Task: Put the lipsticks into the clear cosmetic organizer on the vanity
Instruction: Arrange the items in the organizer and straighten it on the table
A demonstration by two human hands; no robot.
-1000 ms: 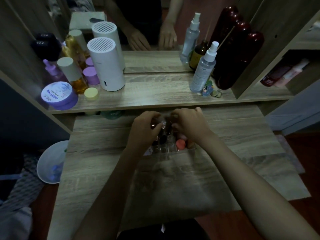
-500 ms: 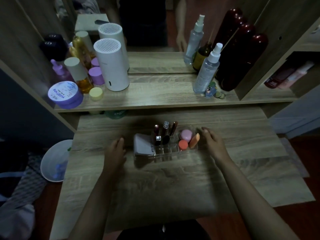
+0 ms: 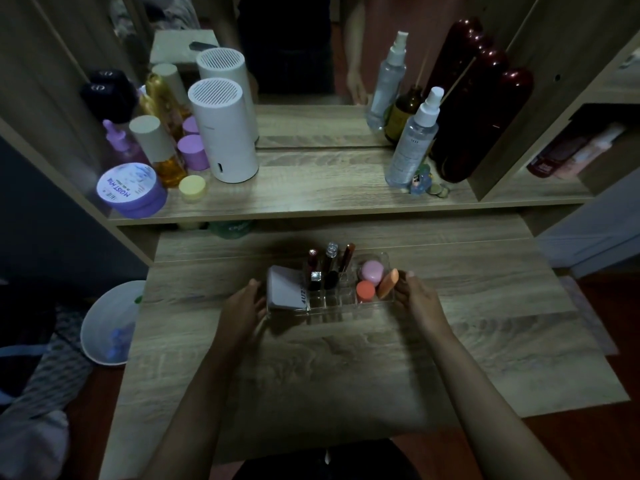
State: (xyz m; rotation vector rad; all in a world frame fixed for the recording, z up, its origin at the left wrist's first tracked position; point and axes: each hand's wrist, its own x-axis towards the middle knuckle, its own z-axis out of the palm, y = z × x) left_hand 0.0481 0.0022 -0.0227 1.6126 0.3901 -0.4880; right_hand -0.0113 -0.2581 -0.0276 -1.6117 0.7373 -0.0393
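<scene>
The left hand (image 3: 242,304) and right hand (image 3: 417,296) sit at opposite ends of the organizer (image 3: 346,303), fingers loosely spread; each looks to be touching or just beside an end wall, but whether either actually grips it cannot be told in this dim light. The organizer rests on the vanity (image 3: 311,358), mid-desk, with three lipsticks (image 3: 330,263) standing upright in its back slots, a white compact (image 3: 285,289) at its left end and pink and orange sponges (image 3: 372,282) at its right. No loose lipstick shows on the desk, so the task looks finished or nearly so. The risk now is a tilt: if the tray is lifted or slid unevenly, the tall lipsticks could tip out of their shallow slots, and smooth plastic could slip from a light hold. Compared with half a second ago, both hands have closed in from well apart to the tray's ends; the contents look unchanged.
</scene>
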